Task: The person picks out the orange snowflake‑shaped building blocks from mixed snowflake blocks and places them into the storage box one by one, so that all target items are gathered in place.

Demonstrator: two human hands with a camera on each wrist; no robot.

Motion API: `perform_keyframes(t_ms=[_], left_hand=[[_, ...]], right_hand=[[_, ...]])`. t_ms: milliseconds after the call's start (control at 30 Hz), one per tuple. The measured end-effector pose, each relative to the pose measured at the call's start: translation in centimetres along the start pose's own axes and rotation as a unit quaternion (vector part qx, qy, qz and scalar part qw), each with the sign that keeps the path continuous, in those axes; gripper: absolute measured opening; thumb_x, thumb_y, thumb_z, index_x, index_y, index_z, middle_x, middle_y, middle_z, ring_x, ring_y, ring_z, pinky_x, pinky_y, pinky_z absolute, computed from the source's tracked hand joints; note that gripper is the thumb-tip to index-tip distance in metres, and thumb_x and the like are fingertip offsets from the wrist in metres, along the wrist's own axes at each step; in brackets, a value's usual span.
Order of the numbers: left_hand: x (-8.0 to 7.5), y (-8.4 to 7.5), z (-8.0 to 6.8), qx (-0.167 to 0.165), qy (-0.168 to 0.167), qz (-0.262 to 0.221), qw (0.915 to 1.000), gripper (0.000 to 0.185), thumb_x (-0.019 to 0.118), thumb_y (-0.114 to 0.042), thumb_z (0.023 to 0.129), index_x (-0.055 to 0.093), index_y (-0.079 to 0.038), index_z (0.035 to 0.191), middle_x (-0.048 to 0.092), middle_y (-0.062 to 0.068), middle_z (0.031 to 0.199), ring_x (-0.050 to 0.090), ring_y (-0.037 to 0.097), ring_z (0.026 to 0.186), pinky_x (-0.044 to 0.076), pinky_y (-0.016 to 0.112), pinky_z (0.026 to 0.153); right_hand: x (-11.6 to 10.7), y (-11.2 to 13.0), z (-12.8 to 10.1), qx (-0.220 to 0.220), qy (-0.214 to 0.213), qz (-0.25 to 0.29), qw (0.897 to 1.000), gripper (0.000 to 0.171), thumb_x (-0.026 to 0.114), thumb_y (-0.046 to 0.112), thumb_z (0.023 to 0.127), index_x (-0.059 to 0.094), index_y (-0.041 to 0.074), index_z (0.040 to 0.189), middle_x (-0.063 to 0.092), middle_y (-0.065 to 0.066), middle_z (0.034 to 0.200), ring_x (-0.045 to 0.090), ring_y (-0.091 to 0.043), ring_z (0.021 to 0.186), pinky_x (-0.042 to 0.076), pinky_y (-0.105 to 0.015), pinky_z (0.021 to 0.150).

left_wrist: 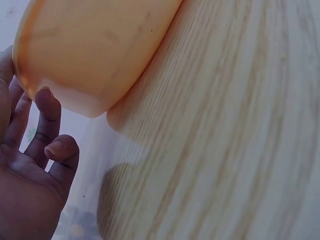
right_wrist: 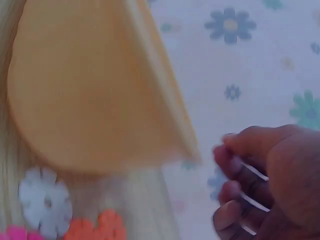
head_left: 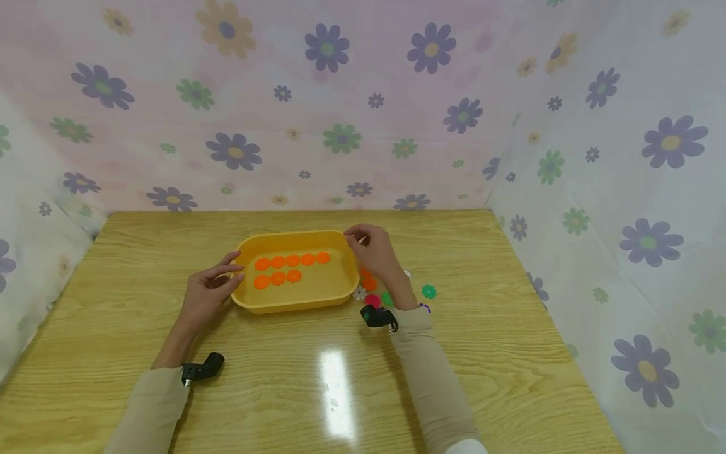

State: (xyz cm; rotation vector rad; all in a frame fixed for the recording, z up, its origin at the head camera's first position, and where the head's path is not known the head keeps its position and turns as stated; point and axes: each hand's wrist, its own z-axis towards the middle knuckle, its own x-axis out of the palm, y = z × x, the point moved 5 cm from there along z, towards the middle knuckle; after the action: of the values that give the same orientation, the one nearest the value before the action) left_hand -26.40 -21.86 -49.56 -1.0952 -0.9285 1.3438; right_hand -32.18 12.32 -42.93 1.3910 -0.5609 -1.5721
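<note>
eight orange discs [head_left: 285,268] in tray [head_left: 340,291]; our left hand [head_left: 208,292] steadies it, fingers relaxed. right hand [head_left: 374,251] pinches something thin; next we fill second row.

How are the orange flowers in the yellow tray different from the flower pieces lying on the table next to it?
The orange flowers in the yellow tray are all one colour; the loose flower pieces on the table are mixed: green, white, pink, orange. The tray ones sit in two neat rows; the table ones lie scattered by the right hand. Both look like flat, flower-shaped discs.
</note>
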Motion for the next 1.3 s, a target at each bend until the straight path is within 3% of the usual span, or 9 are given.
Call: perform_keyframes(t_ms=[100, 300, 500, 733, 867, 1300], left_hand=[[0.0, 0.1, 0.0, 0.000, 0.001, -0.002, 1.0000, 0.028, 0.067, -0.002, 0.098, 0.066, 0.018, 0.117, 0.062, -0.006, 0.143, 0.050, -0.006, 0.133, 0.049, 0.012, 0.086], [0.0, 0.2, -0.1, 0.003, -0.001, -0.008, 1.0000, 0.028, 0.066, -0.001, 0.098, 0.065, 0.019, 0.118, 0.062, -0.005, 0.143, 0.050, -0.006, 0.133, 0.050, 0.012, 0.087], [0.0, 0.2, 0.1, 0.003, -0.001, 0.003, 1.0000, 0.028, 0.066, -0.003, 0.098, 0.066, 0.017, 0.117, 0.061, -0.004, 0.144, 0.050, -0.005, 0.133, 0.049, 0.012, 0.089], [0.1, 0.0, 0.3, 0.006, -0.001, 0.010, 0.9999, 0.027, 0.066, -0.003, 0.098, 0.067, 0.016, 0.117, 0.061, -0.006, 0.144, 0.050, -0.005, 0.133, 0.049, 0.013, 0.090], [0.1, 0.0, 0.3, 0.006, 0.001, 0.004, 1.0000, 0.027, 0.066, -0.002, 0.098, 0.067, 0.017, 0.117, 0.061, -0.007, 0.143, 0.051, -0.005, 0.132, 0.050, 0.013, 0.089], [0.0, 0.0, 0.1, 0.010, -0.001, -0.003, 0.9999, 0.027, 0.066, 0.000, 0.098, 0.066, 0.018, 0.117, 0.061, -0.009, 0.142, 0.051, -0.005, 0.133, 0.051, 0.013, 0.087]], right_hand=[[-0.9, -2.4, -0.7, 0.037, 0.014, -0.051, 0.998, 0.018, 0.062, 0.008, 0.101, 0.074, 0.000, 0.112, 0.071, -0.014, 0.100, 0.060, -0.025, 0.080, 0.049, -0.028, 0.070], [-1.5, -5.8, -2.1, 0.096, 0.047, -0.062, 0.992, 0.022, 0.066, 0.008, 0.098, 0.073, -0.002, 0.116, 0.071, -0.016, 0.103, 0.064, -0.024, 0.083, 0.052, -0.030, 0.071], [-1.5, -6.4, -2.9, 0.113, 0.079, -0.060, 0.989, 0.027, 0.070, 0.007, 0.094, 0.071, -0.001, 0.119, 0.070, -0.018, 0.110, 0.064, -0.029, 0.091, 0.055, -0.039, 0.081], [-0.9, -6.9, -3.1, 0.141, 0.082, -0.038, 0.986, 0.031, 0.074, 0.011, 0.094, 0.070, 0.001, 0.123, 0.069, -0.016, 0.120, 0.063, -0.032, 0.110, 0.053, -0.044, 0.096], [-0.8, -7.3, -3.1, 0.152, 0.070, -0.023, 0.986, 0.030, 0.075, 0.010, 0.092, 0.071, 0.000, 0.121, 0.069, -0.016, 0.117, 0.062, -0.031, 0.107, 0.053, -0.042, 0.092], [-0.6, -8.0, -3.0, 0.131, 0.068, -0.027, 0.989, 0.025, 0.078, 0.013, 0.091, 0.075, 0.002, 0.113, 0.069, -0.012, 0.101, 0.060, -0.023, 0.084, 0.050, -0.031, 0.071]])
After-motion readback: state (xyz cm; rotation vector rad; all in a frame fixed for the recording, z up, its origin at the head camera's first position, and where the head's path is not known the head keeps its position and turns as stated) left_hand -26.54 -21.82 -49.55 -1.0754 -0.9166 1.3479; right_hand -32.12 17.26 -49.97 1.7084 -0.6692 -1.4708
